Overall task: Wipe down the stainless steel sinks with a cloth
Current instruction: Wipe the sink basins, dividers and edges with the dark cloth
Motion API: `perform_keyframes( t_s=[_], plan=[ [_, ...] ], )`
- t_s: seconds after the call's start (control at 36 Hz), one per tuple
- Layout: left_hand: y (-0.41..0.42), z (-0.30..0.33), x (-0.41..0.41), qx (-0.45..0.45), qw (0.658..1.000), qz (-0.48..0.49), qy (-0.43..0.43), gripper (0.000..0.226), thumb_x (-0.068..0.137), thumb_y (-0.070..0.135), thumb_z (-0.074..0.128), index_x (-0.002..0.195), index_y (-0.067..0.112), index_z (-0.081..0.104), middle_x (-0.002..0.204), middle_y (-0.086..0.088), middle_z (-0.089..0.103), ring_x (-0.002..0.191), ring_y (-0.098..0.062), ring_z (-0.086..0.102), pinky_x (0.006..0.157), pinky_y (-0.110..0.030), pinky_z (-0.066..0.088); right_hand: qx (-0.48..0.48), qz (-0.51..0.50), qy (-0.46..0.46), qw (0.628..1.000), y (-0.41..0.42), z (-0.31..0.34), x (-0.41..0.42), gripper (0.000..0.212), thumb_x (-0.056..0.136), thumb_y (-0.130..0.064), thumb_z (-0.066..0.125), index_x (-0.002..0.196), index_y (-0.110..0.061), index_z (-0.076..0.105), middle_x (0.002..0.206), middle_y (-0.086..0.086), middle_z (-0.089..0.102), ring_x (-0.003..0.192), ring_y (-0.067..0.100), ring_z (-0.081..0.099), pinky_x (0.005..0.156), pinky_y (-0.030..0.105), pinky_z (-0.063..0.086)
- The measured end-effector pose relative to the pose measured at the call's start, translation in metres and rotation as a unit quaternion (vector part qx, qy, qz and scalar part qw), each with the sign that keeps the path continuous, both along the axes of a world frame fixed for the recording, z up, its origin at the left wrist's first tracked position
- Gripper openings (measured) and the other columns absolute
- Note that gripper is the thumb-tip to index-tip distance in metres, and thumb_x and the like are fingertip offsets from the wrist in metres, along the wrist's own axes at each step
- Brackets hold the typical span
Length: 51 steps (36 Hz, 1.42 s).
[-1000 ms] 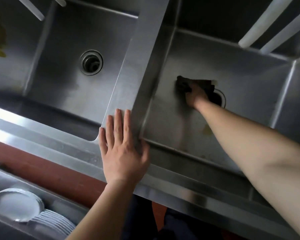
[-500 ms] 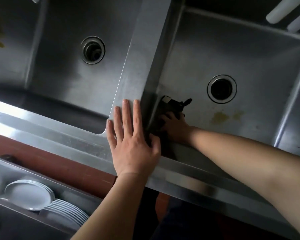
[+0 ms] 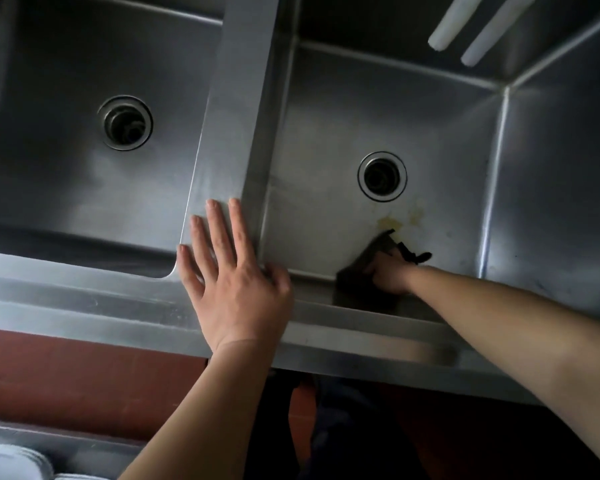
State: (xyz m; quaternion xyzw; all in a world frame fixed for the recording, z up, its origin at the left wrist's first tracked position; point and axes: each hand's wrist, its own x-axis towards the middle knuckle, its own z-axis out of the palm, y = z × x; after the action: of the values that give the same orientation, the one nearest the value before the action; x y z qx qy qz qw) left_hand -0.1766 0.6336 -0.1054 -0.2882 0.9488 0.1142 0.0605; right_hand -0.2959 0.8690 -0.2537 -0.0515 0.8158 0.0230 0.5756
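two sinks [image 3: 430, 116] | one cloth [image 3: 364, 282], right hand [image 3: 390, 275] | left hand [image 3: 234, 285] flat

A stainless steel surface [image 3: 84, 299] holds two deep sink basins side by side, parted by a flat divider [image 3: 232, 133]. The left hand [image 3: 236, 289] rests flat on the divider's near end. On the floor of the right basin [image 3: 447, 140], near its drain [image 3: 381, 176], lie a dark cloth [image 3: 364, 282] and yellowish stains [image 3: 392, 222]. The left basin [image 3: 49, 188] has its own drain [image 3: 125, 123].
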Motion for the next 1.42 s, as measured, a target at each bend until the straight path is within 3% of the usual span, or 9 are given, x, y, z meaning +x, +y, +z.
perform_keyframes(
  t_s=[0.36, 0.44, 0.58, 0.75, 0.89, 1.06, 1.17, 1.31, 1.42],
  plan=[
    [-0.003, -0.003, 0.004, 0.019, 1.0, -0.009, 0.015, 0.093, 0.083, 0.04, 0.046, 0.155, 0.025, -0.011, 0.165, -0.001, -0.008, 0.151, -0.023, -0.012, 0.122, -0.049, -0.003, -0.113, -0.194, 0.128, 0.966, -0.001, 0.07, -0.001, 0.026, 0.09, 0.0, 0.053, 0.106, -0.008, 0.072, 0.109, 0.013, 0.069, 0.106, 0.029, 0.06, 0.082, 0.022, 0.044],
    [-0.002, 0.001, 0.004, 0.031, 0.999, -0.005, 0.012, 0.095, 0.081, 0.038, 0.048, 0.155, 0.024, -0.009, 0.165, -0.001, -0.007, 0.151, -0.023, -0.011, 0.122, -0.049, -0.002, -0.19, -0.322, 0.2, 0.906, 0.006, 0.115, -0.004, 0.01, 0.085, 0.004, 0.061, 0.085, -0.001, 0.07, 0.092, 0.018, 0.071, 0.091, 0.028, 0.062, 0.067, 0.022, 0.039],
    [-0.003, 0.016, 0.006, 0.076, 0.997, -0.013, 0.003, 0.093, 0.081, 0.042, 0.049, 0.156, 0.024, -0.005, 0.165, -0.002, -0.006, 0.151, -0.022, -0.011, 0.121, -0.049, -0.003, -0.308, -0.508, 0.255, 0.763, 0.025, 0.187, 0.019, 0.015, 0.088, -0.006, 0.065, 0.092, -0.019, 0.071, 0.096, 0.002, 0.074, 0.093, 0.021, 0.067, 0.084, 0.035, 0.052],
    [-0.007, 0.051, 0.014, 0.195, 0.973, -0.047, 0.111, 0.062, 0.084, 0.029, 0.056, 0.143, 0.016, 0.044, 0.157, -0.008, 0.03, 0.15, -0.028, 0.012, 0.122, -0.045, -0.004, -0.373, -0.626, 0.276, 0.626, 0.032, 0.229, 0.041, 0.014, 0.089, -0.008, 0.066, 0.095, -0.02, 0.072, 0.093, -0.003, 0.077, 0.086, 0.015, 0.073, 0.075, 0.036, 0.06],
    [0.026, 0.081, 0.007, 0.334, 0.904, -0.217, 0.155, 0.046, 0.083, 0.022, 0.068, 0.128, 0.017, 0.061, 0.135, -0.001, 0.057, 0.13, -0.021, 0.047, 0.112, -0.046, 0.035, -0.384, -0.671, 0.282, 0.569, 0.02, 0.235, 0.043, 0.012, 0.091, -0.008, 0.065, 0.094, -0.017, 0.072, 0.079, -0.003, 0.075, 0.07, 0.01, 0.072, 0.065, 0.035, 0.06],
    [0.082, 0.065, -0.043, 0.435, 0.872, -0.225, 0.0, 0.095, 0.073, 0.037, 0.084, 0.15, 0.025, 0.03, 0.146, 0.009, 0.039, 0.135, -0.005, 0.035, 0.11, -0.023, 0.03, -0.386, -0.699, 0.223, 0.559, 0.003, 0.227, 0.04, 0.009, 0.091, -0.017, 0.064, 0.094, -0.015, 0.073, 0.085, 0.007, 0.073, 0.071, 0.019, 0.071, 0.061, 0.034, 0.056],
    [0.113, 0.037, -0.076, 0.456, 0.873, -0.167, -0.048, 0.081, 0.072, 0.032, 0.08, 0.142, 0.034, 0.039, 0.122, 0.013, 0.062, 0.109, -0.006, 0.06, 0.085, -0.018, 0.044, -0.405, -0.719, 0.149, 0.546, 0.005, 0.213, 0.028, 0.02, 0.093, -0.022, 0.061, 0.107, -0.013, 0.072, 0.098, 0.012, 0.076, 0.088, 0.027, 0.072, 0.072, 0.037, 0.056],
    [0.114, -0.014, -0.111, 0.408, 0.906, -0.061, -0.094, 0.043, 0.081, 0.002, 0.059, 0.121, 0.018, 0.064, 0.101, -0.006, 0.072, 0.1, -0.026, 0.067, 0.076, -0.028, 0.047, -0.328, -0.676, 0.016, 0.66, 0.041, 0.175, -0.005, 0.033, 0.093, -0.054, 0.051, 0.109, -0.03, 0.068, 0.106, -0.001, 0.072, 0.099, 0.014, 0.066, 0.081, 0.038, 0.047],
    [0.102, -0.054, -0.134, 0.449, 0.878, 0.056, -0.154, 0.042, 0.082, -0.009, 0.058, 0.119, 0.008, 0.065, 0.097, -0.015, 0.069, 0.084, -0.026, 0.066, 0.069, -0.03, 0.054, -0.238, -0.615, 0.121, 0.742, 0.08, 0.126, -0.03, 0.025, 0.093, -0.041, 0.061, 0.111, -0.025, 0.067, 0.116, -0.001, 0.065, 0.112, 0.021, 0.059, 0.081, 0.03, 0.041]
  ],
)
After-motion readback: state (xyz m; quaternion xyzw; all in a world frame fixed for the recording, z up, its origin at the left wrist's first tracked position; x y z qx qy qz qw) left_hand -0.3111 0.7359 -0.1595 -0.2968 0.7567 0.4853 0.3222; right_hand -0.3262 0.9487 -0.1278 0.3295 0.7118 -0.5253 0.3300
